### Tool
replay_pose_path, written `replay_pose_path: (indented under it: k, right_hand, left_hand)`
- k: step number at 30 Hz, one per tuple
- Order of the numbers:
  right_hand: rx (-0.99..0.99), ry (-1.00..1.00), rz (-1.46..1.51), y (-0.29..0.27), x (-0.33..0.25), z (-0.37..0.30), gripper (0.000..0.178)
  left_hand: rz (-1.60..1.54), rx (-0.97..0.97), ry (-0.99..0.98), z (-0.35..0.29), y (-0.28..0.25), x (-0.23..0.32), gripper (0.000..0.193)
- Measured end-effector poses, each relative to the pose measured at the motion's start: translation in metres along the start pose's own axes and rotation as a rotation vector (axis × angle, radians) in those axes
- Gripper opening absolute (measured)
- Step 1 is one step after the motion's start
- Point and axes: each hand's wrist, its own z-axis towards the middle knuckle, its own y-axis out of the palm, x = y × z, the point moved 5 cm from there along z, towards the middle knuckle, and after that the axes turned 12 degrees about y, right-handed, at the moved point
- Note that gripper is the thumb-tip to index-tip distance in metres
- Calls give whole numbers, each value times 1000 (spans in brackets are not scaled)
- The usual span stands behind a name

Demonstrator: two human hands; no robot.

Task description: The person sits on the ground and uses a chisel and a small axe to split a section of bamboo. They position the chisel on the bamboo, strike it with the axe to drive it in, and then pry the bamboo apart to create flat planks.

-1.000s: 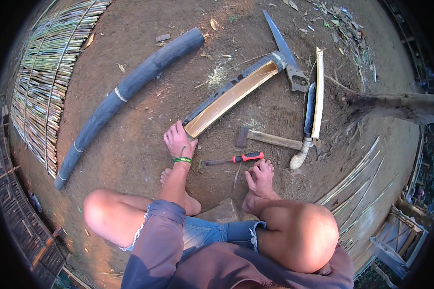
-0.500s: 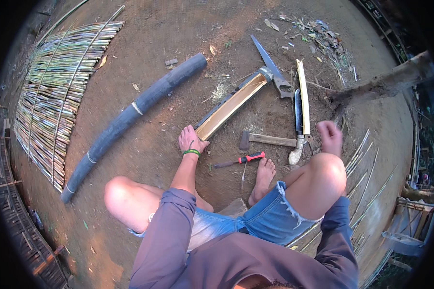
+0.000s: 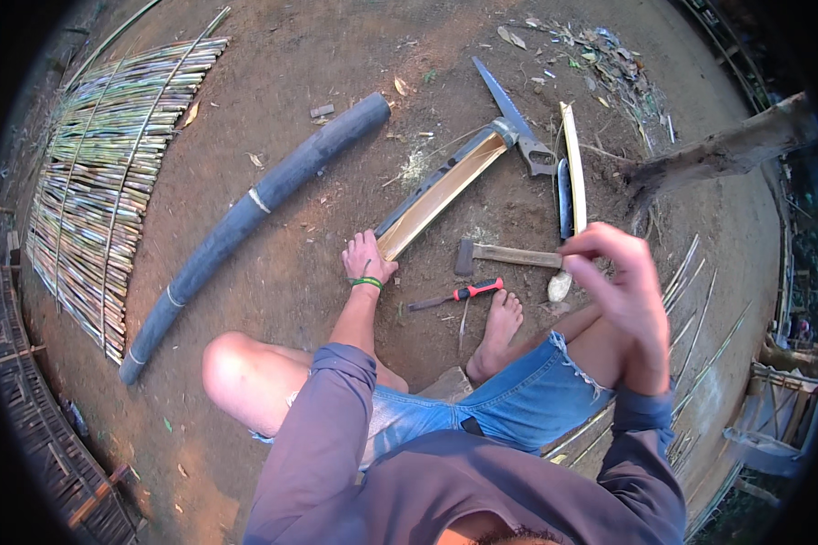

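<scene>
My left hand (image 3: 368, 258) grips the near end of a dark bamboo section (image 3: 445, 194), cut open lengthwise with its pale inside facing up. Raised over my right knee, my right hand (image 3: 620, 277) is slightly blurred, its fingers bent, thumb and forefinger apart, nothing visible in it. Below it a knife (image 3: 564, 202) with a dark blade lies partly hidden beside a pale split bamboo strip (image 3: 573, 163). A hatchet (image 3: 516, 256) rests on the dirt, its handle end behind my right hand. Nearer my foot is a chisel (image 3: 477, 289) with a red and black handle.
A handsaw (image 3: 521, 130) touches the bamboo section's far end. Left of it lies a long dark bamboo pole (image 3: 304, 165), then a mat of tied sticks (image 3: 109, 195). A trunk (image 3: 727, 150) stands at right, with thin sticks (image 3: 691, 309) below it.
My right hand has risen toward the camera and moved slightly left, now covering part of the knife and the hatchet's handle end. My left hand stays on the bamboo section.
</scene>
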Motion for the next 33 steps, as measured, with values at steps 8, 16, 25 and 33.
replay_pose_path:
  k: [8, 16, 25, 33]
  right_hand:
    - [-273, 142, -257, 59, 30, 1, 25]
    - [-357, 154, -253, 58, 19, 4, 36]
    - [-381, 81, -169, 56, 27, 6, 41]
    - [-328, 24, -132, 57, 33, 1, 28]
  left_hand:
    - [-12, 35, -8, 2, 3, 0, 75]
    - [-73, -40, -19, 12, 2, -6, 76]
    - [-87, -47, -12, 14, -1, -8, 87]
    - [-90, -176, -27, 19, -8, -5, 107]
